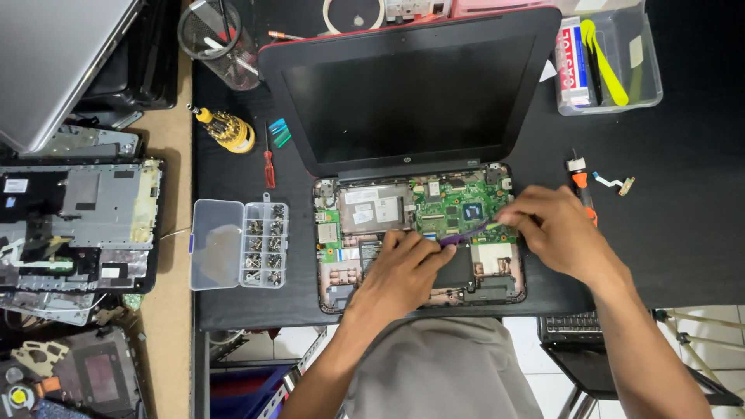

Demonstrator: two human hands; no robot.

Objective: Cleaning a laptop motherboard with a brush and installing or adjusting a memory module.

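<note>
An opened laptop [411,93] lies on a black mat with its keyboard cover off, baring a green circuit board [454,206] and inner parts. My left hand [400,268] rests on the lower middle of the open base, fingers pinching the near end of a thin purple strip [466,233]. My right hand [555,229] sits over the base's right side, its fingertips pinching the far end of that strip beside the circuit board. The black screen stands tilted back behind both hands.
A clear compartment box of screws [240,244] lies left of the laptop. A red screwdriver [268,159] and yellow bit holder [229,130] lie behind it. An orange-handled tool [582,190] is at my right hand; a clear tub [609,58] sits far right. Dismantled laptop parts [77,225] crowd the left.
</note>
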